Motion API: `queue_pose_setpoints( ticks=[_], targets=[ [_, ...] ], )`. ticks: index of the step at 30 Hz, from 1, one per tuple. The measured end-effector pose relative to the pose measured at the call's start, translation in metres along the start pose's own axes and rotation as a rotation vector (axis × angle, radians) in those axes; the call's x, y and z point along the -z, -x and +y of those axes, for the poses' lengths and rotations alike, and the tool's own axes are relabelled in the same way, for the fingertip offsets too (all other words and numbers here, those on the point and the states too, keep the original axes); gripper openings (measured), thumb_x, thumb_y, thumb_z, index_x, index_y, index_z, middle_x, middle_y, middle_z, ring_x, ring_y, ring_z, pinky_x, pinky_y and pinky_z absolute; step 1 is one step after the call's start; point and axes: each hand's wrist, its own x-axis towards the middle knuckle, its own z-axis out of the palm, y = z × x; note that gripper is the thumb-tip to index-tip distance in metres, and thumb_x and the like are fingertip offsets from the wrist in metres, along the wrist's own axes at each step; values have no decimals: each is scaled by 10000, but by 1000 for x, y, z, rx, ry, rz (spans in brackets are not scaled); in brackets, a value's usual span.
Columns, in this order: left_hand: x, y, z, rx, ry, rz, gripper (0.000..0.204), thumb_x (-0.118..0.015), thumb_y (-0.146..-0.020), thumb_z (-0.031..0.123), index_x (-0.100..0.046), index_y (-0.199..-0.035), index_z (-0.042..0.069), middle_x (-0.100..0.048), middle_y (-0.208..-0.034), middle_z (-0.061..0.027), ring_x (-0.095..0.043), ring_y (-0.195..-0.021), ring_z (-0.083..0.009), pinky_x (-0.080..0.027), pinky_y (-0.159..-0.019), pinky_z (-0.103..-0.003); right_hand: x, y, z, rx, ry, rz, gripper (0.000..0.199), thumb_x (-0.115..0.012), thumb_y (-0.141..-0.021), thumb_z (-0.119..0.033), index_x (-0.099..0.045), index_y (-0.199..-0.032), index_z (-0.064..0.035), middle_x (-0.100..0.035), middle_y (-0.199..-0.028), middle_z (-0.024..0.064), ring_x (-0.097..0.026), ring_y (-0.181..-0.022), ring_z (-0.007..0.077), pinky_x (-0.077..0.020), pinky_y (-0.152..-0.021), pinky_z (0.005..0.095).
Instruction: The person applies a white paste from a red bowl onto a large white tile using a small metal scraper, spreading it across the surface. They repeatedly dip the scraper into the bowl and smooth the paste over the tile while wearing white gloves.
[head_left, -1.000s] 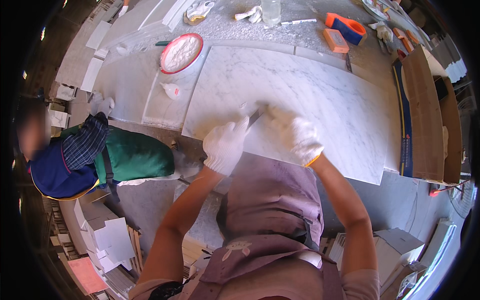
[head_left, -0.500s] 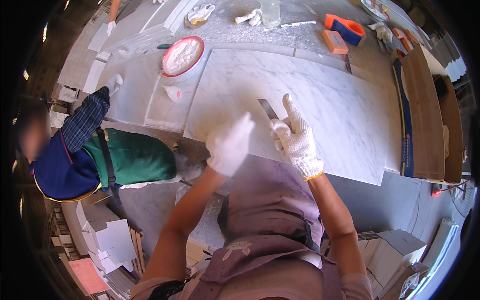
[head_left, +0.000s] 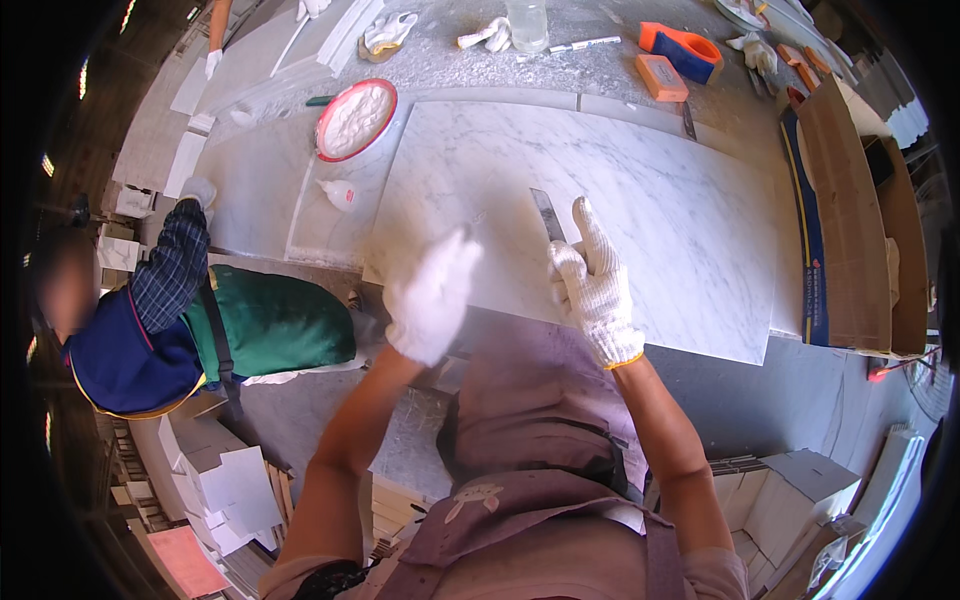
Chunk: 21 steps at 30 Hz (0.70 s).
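A white slab with grey veins (head_left: 670, 220) lies flat before me. My right hand (head_left: 598, 300), in a white knit glove, is closed round a scraper with a flat metal blade (head_left: 546, 214); the blade points away from me over the slab, and the fingers hide the handle. One finger of that hand stretches forward. My left hand (head_left: 432, 298), also gloved, hovers over the slab's near left edge. Motion blurs its fingers, and I see nothing in it. Left of the slab are a red-rimmed bowl (head_left: 320, 138) of white paste (head_left: 360, 118) and a small white squeeze bottle (head_left: 338, 194).
A co-worker (head_left: 270, 318) in a green apron stands at the left, a gloved hand on the bench. An open cardboard box (head_left: 845, 220) borders the slab's right side. Beyond the slab are an orange block (head_left: 662, 78), a tape dispenser (head_left: 682, 50), a marker (head_left: 585, 45) and loose gloves (head_left: 487, 35).
My left hand has moved left and slightly toward me, away from the right hand. The scraper stays in my right hand. The co-worker's hand has shifted slightly left and nearer.
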Motion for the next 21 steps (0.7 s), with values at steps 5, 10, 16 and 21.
queue_pose_setpoints(
  ticks=[5,10,16,21],
  targets=[
    [-4,-1,4,-464,-239,-42,174,-788,-1002,196,-841,-1135,96,-821,-1039,-134,-789,-878,-311,-624,-779,-427,-10,10,3,25,-141,-13,735,-660,-1111,-162,-305,-1746,-55,-596,-858,2,-530,-638,61,-467,-545,252],
    [-1,-12,2,109,-18,-20,232,-801,-1010,216,-821,-1164,43,-818,-967,-137,-785,-799,-256,-617,-744,-377,-6,17,0,-64,-195,2,710,-630,-1119,-146,-310,-1749,-76,-583,-862,-1,-523,-635,51,-468,-533,242],
    [-5,17,9,-458,-246,14,224,-819,-985,212,-826,-1150,60,-807,-949,-143,-779,-785,-286,-614,-713,-406,-12,25,0,-11,-215,46,701,-603,-1122,-114,-302,-1754,-90,-589,-864,1,-514,-614,47,-475,-525,240],
    [-9,0,1,-253,-368,33,221,-794,-1019,225,-793,-1176,70,-787,-889,-108,-758,-741,-272,-599,-686,-403,-8,29,5,35,-143,53,714,-596,-1119,-101,-283,-1760,-93,-599,-865,5,-510,-600,51,-478,-520,244]
  ],
)
